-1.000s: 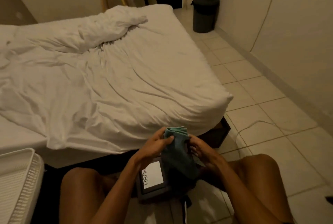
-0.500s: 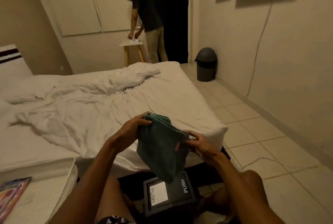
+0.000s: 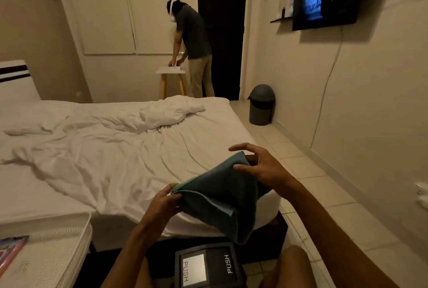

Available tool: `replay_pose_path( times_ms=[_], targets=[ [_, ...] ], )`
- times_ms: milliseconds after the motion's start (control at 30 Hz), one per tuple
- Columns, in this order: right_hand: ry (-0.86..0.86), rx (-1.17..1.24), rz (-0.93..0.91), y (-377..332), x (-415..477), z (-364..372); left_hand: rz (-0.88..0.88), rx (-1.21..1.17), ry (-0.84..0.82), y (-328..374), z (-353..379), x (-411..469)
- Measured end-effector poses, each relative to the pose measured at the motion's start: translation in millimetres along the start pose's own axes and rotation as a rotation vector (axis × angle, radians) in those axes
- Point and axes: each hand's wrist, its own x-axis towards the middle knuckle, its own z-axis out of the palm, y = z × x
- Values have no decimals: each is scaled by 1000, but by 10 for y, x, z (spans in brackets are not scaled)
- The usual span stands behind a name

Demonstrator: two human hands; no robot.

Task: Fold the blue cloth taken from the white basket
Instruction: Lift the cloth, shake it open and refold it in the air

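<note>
The blue cloth (image 3: 222, 192) is folded into layers and held in the air over the bed's near corner. My left hand (image 3: 165, 202) pinches its left corner. On the cloth's upper right end rests my right hand (image 3: 259, 165), thumb on the fabric and fingers spread over the top. The cloth's lower part hangs loose toward my knees. The white basket (image 3: 69, 250) stands at the lower left beside my leg.
A bed with crumpled white sheets (image 3: 111, 148) fills the middle. A black bin with PUSH flaps (image 3: 206, 267) sits between my knees. Another person (image 3: 192, 49) bends over a small table (image 3: 171, 71) at the back. A grey bin (image 3: 261, 104) stands by the right wall.
My head has lifted, so more of the room shows. Both hands raised the cloth from my lap and turned it from hanging down to stretched sideways between them.
</note>
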Motion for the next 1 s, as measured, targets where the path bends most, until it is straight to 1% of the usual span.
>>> replay_pose_path(
  times_ms=[100,200,300,400,500,567,600,633,733,767,800,867,933,1000],
  targets=[
    [-15,-57,5,-78,93,8,21,-18,30,43,-25,2],
    [-19,-51,15,-109,155,19,67,0,51,130,-68,-7],
    [-8,-25,-3,-152,192,57,94,80,118,166,-113,22],
    [35,-10,12,-222,250,108,113,217,221,209,-70,62],
    [90,26,51,-292,319,139,226,331,345,283,77,84],
    [122,68,83,-336,360,139,328,410,381,358,225,85],
    [138,88,103,-356,376,137,356,445,361,404,310,72],
    [154,103,123,-371,395,131,365,452,304,455,405,51],
    [197,168,169,-396,436,111,301,342,-29,573,726,-77],
    [209,209,186,-397,441,103,295,351,-107,573,815,-103],
    [219,256,201,-396,446,99,305,369,-152,548,893,-110],
    [244,350,223,-389,455,90,341,390,-182,461,1021,-79],
    [281,444,251,-378,464,81,399,436,-144,369,1122,-28],
    [312,511,279,-362,468,68,474,489,-72,291,1172,44]
  ],
)
